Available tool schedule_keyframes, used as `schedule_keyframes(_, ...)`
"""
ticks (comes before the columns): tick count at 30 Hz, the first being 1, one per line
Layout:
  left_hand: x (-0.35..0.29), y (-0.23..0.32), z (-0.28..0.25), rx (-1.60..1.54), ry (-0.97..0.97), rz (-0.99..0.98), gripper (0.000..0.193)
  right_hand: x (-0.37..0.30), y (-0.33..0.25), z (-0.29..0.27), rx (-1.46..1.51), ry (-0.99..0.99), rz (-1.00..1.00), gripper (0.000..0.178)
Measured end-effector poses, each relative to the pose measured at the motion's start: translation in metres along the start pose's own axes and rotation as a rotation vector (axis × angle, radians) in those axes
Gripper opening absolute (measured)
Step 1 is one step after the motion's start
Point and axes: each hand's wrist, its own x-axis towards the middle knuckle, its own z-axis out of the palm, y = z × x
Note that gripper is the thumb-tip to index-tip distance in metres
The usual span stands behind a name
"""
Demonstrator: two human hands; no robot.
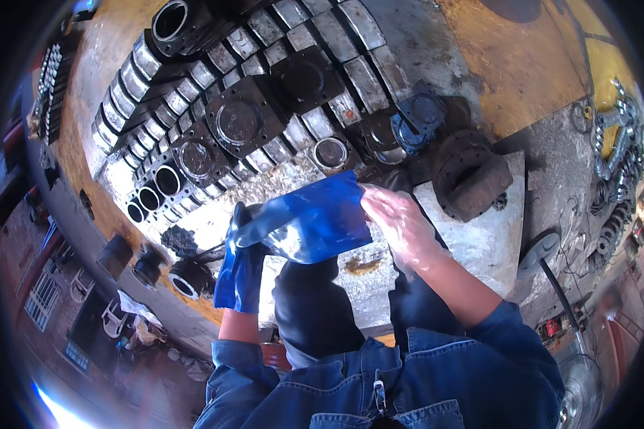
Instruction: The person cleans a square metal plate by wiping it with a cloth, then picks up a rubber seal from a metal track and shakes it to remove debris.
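In front of me a blue rubber glove stretches between my two hands, its cuff toward the right. My left hand wears a matching blue glove with a darker palm and grips the loose glove's left end. At the cuff, the fingers of my right hand are closed on its edge. What looks like a thin clear disposable glove, wrinkled and shiny, covers that hand. The right fingertips are partly hidden by the cuff.
Rows of metal cylinder blocks and dark square flanged castings fill the bench's far side. A blue flanged part and a dark round housing stand at right. Beyond lie metal rings and a pedal-like lever.
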Motion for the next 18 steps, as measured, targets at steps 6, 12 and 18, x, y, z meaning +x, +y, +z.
schedule_keyframes(6,-0.014,0.044,0.102,0.209,0.290,0.245,0.045,0.019,0.049,0.011,1.061,0.023,0.802,0.035)
schedule_keyframes(12,0.031,0.043,0.122,0.353,0.162,0.404,0.038,0.022,0.114,-0.010,1.389,-0.160,0.763,0.026)
schedule_keyframes(18,0.068,0.069,0.144,0.392,0.076,0.540,0.033,0.032,0.142,-0.007,1.436,-0.252,0.716,0.038)
